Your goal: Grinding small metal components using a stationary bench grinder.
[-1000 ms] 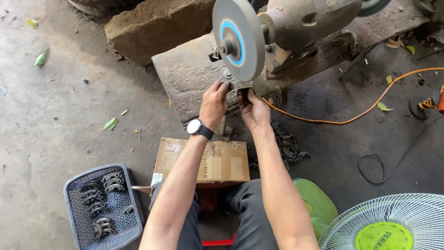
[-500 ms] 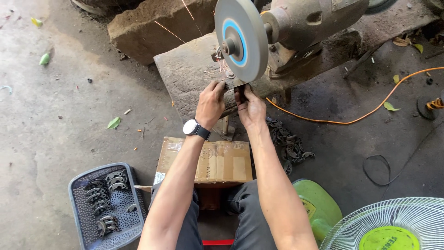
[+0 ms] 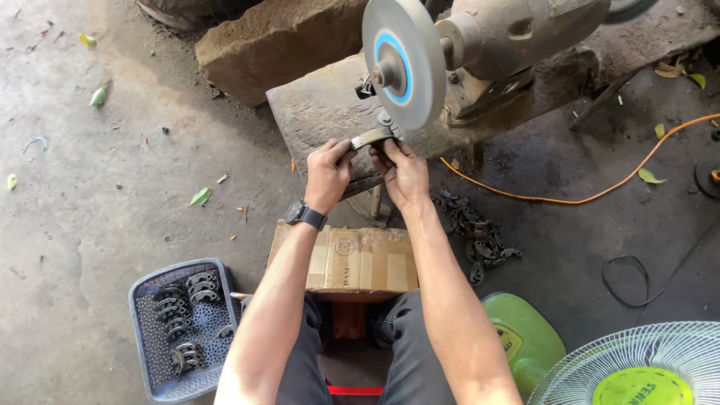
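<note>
Both hands grip one curved grey metal piece (image 3: 370,138) just under the grey grinding wheel (image 3: 403,61) of a bench grinder (image 3: 517,34). My left hand (image 3: 327,171), with a black wristwatch, holds the piece's left end. Its right end is in my right hand (image 3: 405,172). The piece sits at the wheel's lower edge; whether it touches I cannot tell.
A cardboard box (image 3: 352,260) lies between my knees. A blue perforated basket (image 3: 182,324) at lower left holds several curved metal pieces. More dark pieces (image 3: 476,236) lie heaped on the floor at right. An orange cable (image 3: 592,195), a green fan base (image 3: 525,337) and fan grille (image 3: 637,371) are at right.
The view has shifted slightly and the hands with the metal piece stay at the wheel's lower edge, moved a little to the right.
</note>
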